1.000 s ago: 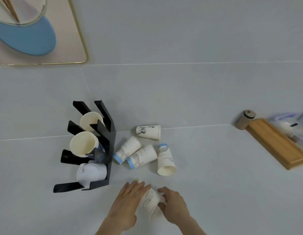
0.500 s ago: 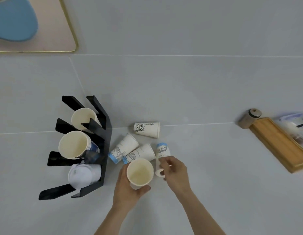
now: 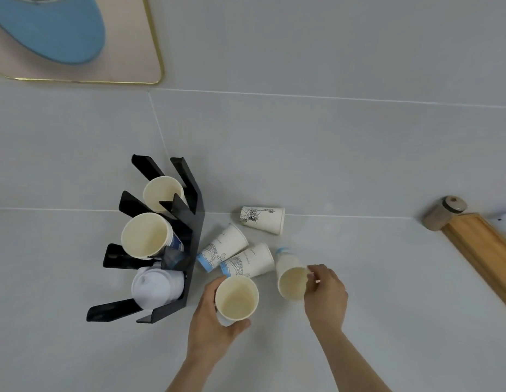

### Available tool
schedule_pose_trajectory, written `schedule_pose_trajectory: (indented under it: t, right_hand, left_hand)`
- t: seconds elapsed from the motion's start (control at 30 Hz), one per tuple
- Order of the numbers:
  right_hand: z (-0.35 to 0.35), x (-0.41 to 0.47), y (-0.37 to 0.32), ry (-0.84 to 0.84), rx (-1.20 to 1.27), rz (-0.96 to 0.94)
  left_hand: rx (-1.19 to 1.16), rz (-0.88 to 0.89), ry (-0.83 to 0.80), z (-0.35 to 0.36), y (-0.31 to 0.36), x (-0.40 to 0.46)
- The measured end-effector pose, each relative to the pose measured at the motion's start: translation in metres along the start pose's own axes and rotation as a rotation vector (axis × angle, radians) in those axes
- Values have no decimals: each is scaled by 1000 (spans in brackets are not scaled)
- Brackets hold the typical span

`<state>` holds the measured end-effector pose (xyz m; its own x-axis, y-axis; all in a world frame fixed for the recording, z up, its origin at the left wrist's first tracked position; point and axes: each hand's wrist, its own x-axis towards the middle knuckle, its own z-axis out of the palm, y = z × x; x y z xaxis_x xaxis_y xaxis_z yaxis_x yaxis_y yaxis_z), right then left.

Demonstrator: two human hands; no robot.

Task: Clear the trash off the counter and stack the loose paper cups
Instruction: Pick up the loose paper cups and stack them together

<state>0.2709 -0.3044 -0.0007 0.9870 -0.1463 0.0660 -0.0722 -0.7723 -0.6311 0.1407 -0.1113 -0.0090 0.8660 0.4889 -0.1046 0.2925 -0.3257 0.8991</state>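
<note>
Since the earlier frames, both hands are working higher up the frame: the left hand, which was lying against a cup flat on the counter a second ago, is now holding that cup upright with its mouth open toward the camera. The right hand has gone on from reaching for the next cup to tilting it up off the surface.

Only the head view is available. At lower centre, the left hand is wrapping around the wall of the upright cup, thumb on the near side and fingers curling behind. Just right of it, the right hand is pinching the rim of a second cup, whose blue-banded base is pointing away toward the upper left.

Three loose cups are lying on their sides on the grey counter just above the hands: one with a statue drawing farthest up, and two blue-based cups touching side by side next to the black cup rack. That rack, at centre left, is already carrying two cup stacks and a pile of white lids. A wooden tray is sitting at the right edge.

By my reading, stacking is only beginning: no loose cup is nested yet, and three are waiting untouched. No trash is showing on the visible counter, so I cannot tell how that part stands.
</note>
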Motion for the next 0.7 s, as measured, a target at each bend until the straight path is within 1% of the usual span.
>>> schedule_pose_trajectory:
  t: [0.07,0.13,0.17,0.2,0.23,0.3,0.33,0.4,0.43,0.47,0.57,0.63,0.7]
  right_hand:
    - [-16,6,-15,120,201,60]
    - [-38,10,-40,182,507,96]
    - [-49,11,-53,180,626,83]
    - [-59,10,-64,150,695,45]
    - [-67,9,-73,94,711,-12]
    - [-72,4,-81,-46,659,-143]
    - [-69,1,-82,-83,578,-224]
    - [-55,-8,-79,-88,345,-377]
    - [-45,-13,-76,-100,261,-420]
    - [-38,-20,-74,-135,213,-429]
    - [-20,-34,-64,-254,148,-367]
    - [-9,-37,-57,-280,130,-315]
    - [2,-32,-52,-274,212,-150]
  left_hand:
    - [2,-1,4,1,2,1]
    - [2,3,-1,2,2,3]
    - [5,5,-3,3,2,5]
    - [10,6,-5,4,1,6]
    - [11,5,-4,6,1,7]
    - [2,-13,-2,7,3,7]
    - [-4,-25,-4,8,5,7]
    - [-12,-33,-25,8,7,7]
    - [-15,-35,-36,8,8,7]
    - [-16,-35,-42,8,9,7]
    - [8,-17,-38,8,13,8]
    - [32,15,-45,8,14,10]
    - [71,59,-41,8,13,13]
